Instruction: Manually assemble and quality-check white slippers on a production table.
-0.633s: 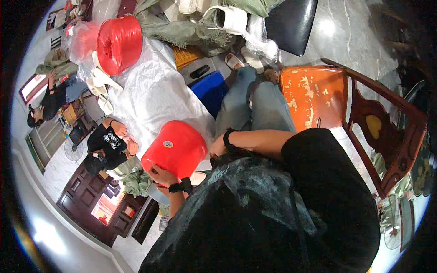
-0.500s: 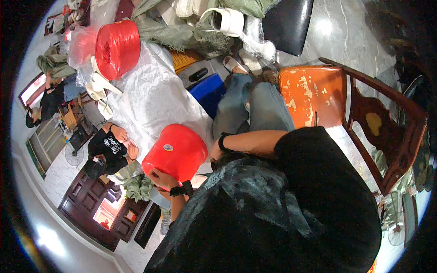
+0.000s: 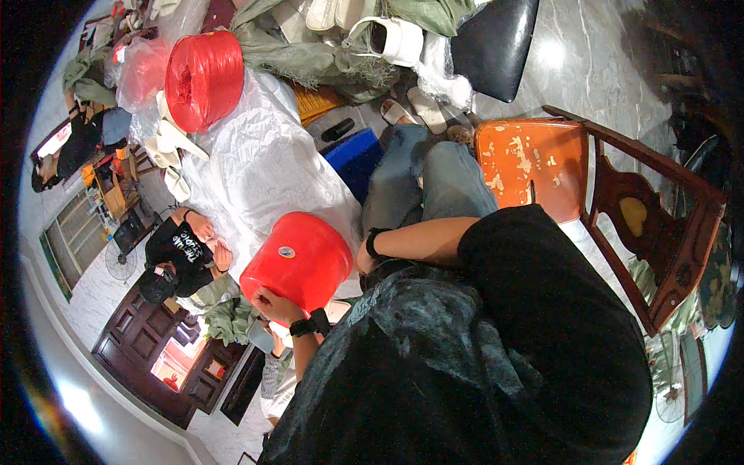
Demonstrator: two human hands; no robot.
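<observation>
Your left hand (image 3: pixel 277 305) at lower edge of glossy red drum-shaped plastic object (image 3: pixel 302 260), left of frame centre; contact made, release not yet; its grip, and mostly hidden right hand's (image 3: pixel 363 257), cannot tell

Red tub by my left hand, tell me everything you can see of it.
The red tub is rounded, smooth and slightly shiny, apparently plastic, with a small round sticker on its side. It shows in front of the white sheeting. Your left hand touches its lower left part. Its inside does not show.
</observation>
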